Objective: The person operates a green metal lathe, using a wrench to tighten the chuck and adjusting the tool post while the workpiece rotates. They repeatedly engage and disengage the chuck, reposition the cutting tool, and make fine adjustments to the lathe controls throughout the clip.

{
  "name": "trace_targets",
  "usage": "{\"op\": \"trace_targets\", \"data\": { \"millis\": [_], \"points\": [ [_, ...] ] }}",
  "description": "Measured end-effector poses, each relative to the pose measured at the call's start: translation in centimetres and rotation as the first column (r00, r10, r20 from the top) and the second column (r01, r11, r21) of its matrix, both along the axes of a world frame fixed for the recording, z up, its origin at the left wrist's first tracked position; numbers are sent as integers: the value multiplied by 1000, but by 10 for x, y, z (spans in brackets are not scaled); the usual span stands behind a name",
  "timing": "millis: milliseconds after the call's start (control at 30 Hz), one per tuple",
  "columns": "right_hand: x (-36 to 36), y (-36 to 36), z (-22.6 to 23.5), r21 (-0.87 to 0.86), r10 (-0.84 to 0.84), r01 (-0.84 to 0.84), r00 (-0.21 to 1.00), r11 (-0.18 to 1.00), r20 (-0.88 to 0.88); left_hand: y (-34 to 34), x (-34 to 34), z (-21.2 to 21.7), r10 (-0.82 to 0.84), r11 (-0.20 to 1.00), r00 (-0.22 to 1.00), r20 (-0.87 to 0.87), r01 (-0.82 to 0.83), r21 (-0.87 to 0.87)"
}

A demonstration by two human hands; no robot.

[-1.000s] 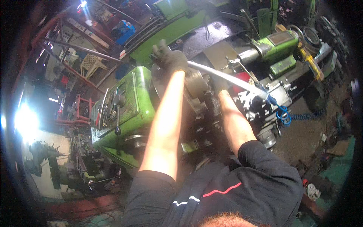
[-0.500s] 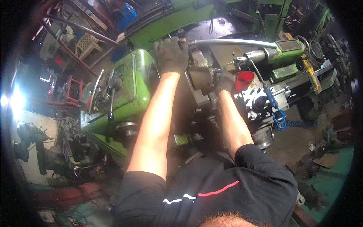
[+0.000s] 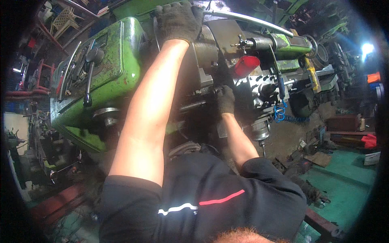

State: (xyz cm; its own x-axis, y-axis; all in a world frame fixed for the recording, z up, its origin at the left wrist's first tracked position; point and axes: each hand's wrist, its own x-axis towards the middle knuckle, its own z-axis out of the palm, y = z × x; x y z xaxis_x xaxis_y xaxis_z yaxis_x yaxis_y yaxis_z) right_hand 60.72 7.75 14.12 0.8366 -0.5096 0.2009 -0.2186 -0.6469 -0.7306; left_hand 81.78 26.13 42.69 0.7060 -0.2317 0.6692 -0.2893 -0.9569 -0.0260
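Note:
My left hand [image 3: 179, 21], in a dark work glove, reaches over the top of the green lathe's headstock end, beside the chuck [image 3: 208, 50]. Its fingers bend down over the far side, so what they grip is hidden. A long silvery tube [image 3: 251, 21] runs rightward from beside this hand. My right hand [image 3: 225, 99], gloved too, is lower, in front of the lathe bed and left of the tool post [image 3: 265, 87]. Its fingers are curled in, and whatever they hold is too dark to make out. A red container [image 3: 246, 66] stands just above and right of it.
The green headstock [image 3: 101, 60] with its black-knobbed lever [image 3: 92, 60] fills the left. At right are the tailstock [image 3: 289, 43], a yellow tool [image 3: 311, 75] and a coiled blue hose [image 3: 280, 111]. Scrap and boxes lie on the green floor [image 3: 344, 162].
My right hand has come away from the chuck and moved down toward me, in front of the bed. My left hand stays at the lathe's top. The whole view has shifted.

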Motion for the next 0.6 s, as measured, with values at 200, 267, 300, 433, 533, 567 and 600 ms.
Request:
{"op": "trace_targets", "data": {
  "millis": [200,267,300,433,533,567,600],
  "points": [
    [-5,15,40,55,-1,-12,972,998,236,5,8,-11,-1,1000,998,56,2,-14],
    [-6,11,12,134,41,-73,973,988,225,5,8,-3,0,1000,1000,-24,0,-23],
    [-8,1,-4,180,30,-48,994,982,104,0,7,-4,-14,999,1000,1,14,-35],
    [0,-9,-9,117,-18,11,998,993,59,-9,-2,14,-18,995,998,-64,11,-97],
    [-17,18,38,72,26,-44,973,996,227,-4,-14,20,5,991,987,-159,-26,-130],
    [-20,16,33,98,48,-74,968,992,245,-3,-13,18,8,992,993,-121,-23,-122],
    [-21,12,25,124,70,-105,962,987,264,-3,-12,15,11,993,996,-83,-21,-115]
  ]
}}
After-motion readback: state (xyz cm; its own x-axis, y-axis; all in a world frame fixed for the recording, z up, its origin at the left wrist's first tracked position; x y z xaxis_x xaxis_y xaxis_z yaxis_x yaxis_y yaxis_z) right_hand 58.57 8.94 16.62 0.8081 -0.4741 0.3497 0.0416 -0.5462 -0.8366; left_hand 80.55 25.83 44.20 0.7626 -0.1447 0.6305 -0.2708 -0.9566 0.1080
